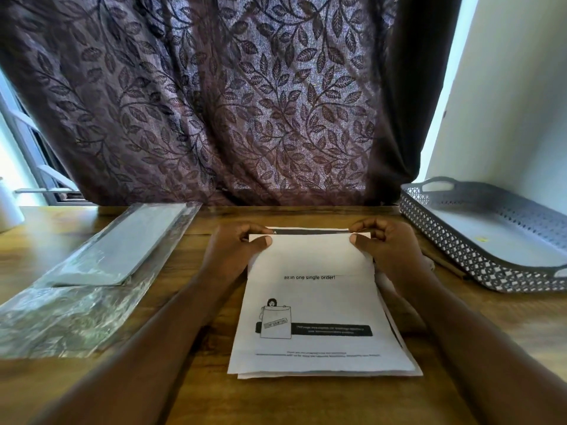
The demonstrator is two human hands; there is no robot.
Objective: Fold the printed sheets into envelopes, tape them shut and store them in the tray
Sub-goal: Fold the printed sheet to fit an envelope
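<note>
Both hands are at the far end of a printed sheet (313, 311) on the wooden table (202, 394). The left hand (231, 251) and right hand (388, 250) each pinch a corner of its top flap, which is folded down towards the person. More sheets (306, 376) lie underneath it. A grey perforated tray (478, 234) sits to the right, and a clear plastic sleeve (92, 289) to the left.

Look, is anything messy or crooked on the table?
Only small things. Lower sheets poke out past the top sheet along its right and near edges, so the stack is not squared. The plastic wrapper on the left is crumpled at its near end. Nothing looks spilled or torn.
</note>
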